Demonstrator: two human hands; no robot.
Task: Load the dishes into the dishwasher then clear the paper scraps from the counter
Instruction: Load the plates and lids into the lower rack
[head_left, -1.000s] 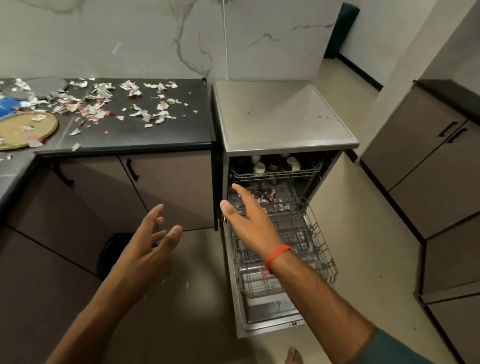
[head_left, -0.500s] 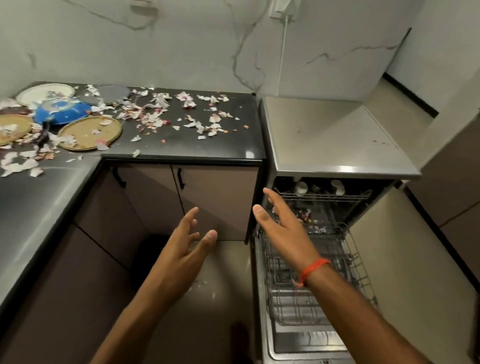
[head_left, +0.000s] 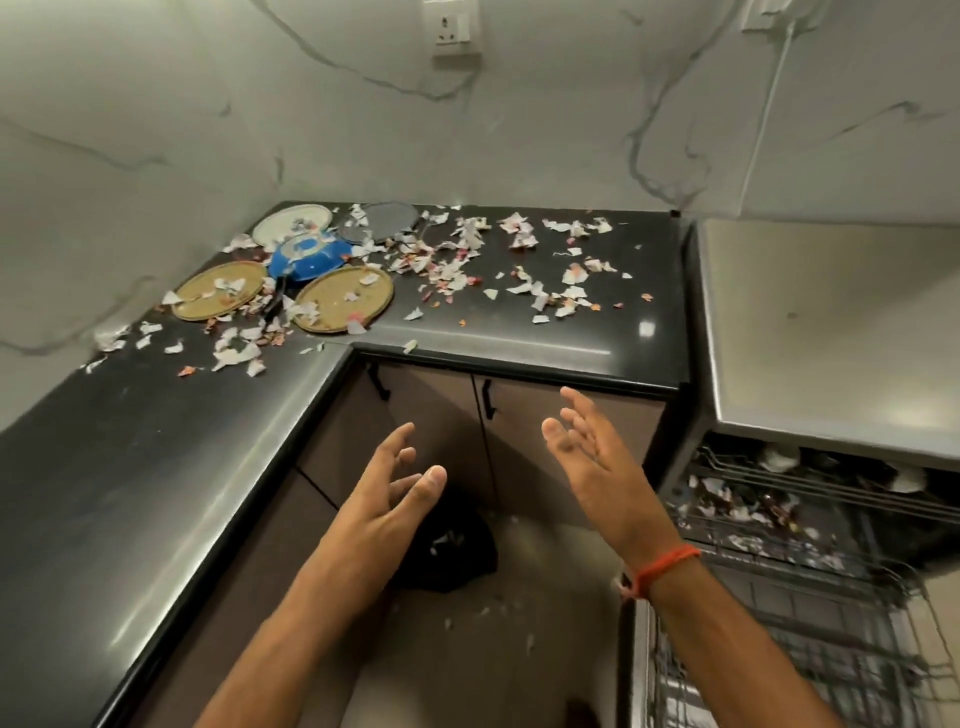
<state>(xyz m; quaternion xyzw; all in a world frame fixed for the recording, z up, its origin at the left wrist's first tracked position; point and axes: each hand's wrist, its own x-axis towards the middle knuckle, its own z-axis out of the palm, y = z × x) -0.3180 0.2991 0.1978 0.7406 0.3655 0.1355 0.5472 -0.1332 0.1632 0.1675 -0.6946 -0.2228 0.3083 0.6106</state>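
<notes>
Two hands, left hand (head_left: 384, 493) and right hand (head_left: 592, 457), fingers released, holding nothing, above floor. Plates (head_left: 343, 299) and paper scraps (head_left: 467, 260) on table (head_left: 130, 467) corner. Dishwasher (head_left: 831, 338) open at right, rack (head_left: 810, 623) pulled out.

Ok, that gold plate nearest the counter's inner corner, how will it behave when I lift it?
The gold plate looks flat and rigid, so probably stiff. Its low rim may be awkward to get fingers under. The paper scraps lying on it would likely slide off if tilted.

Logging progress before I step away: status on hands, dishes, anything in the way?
Left hand, right hand open, empty. Dishes on counter. Paper scraps over them.
</notes>
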